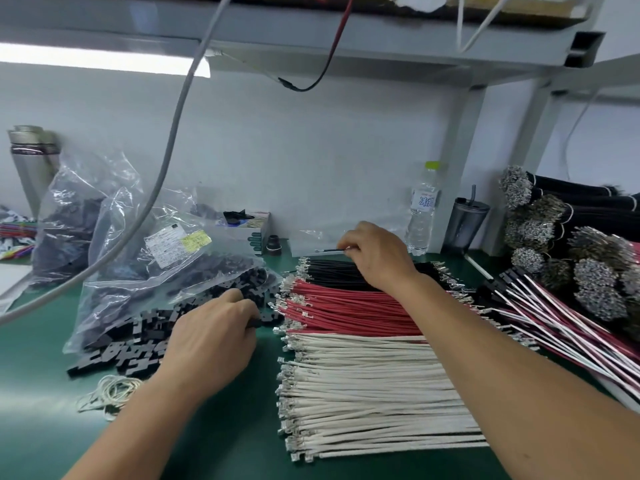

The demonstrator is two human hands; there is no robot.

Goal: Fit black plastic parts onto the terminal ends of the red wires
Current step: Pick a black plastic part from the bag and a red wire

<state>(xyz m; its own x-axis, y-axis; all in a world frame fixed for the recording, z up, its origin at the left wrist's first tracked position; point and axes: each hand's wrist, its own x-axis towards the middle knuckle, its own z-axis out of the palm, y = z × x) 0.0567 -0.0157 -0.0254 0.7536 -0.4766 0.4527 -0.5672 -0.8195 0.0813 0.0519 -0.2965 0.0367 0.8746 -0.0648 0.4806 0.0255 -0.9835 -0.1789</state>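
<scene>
the left hand [211,336] curls its fingers round one black plastic part [254,322] at the edge of the spilled pile of black parts [145,336] by the clear bag [166,271], whose white and yellow stickers are too blurred to read. the red wires [349,306] lie between the black and white rows, terminals leftward. the right hand [375,256] pinches a thin dark wire [330,250]; best to line terminal and part squarely and push straight. the water bottle [423,209] label has blue writing i can't make out.

Both bare forearms reach forward from the lower edge of the view. The left hand [211,336] lies knuckles up, fingers curled, pinching something small and dark at its fingertips. The right hand [372,254] stretches further out, wrist bent, fingers pinching a thin dark wire.
</scene>
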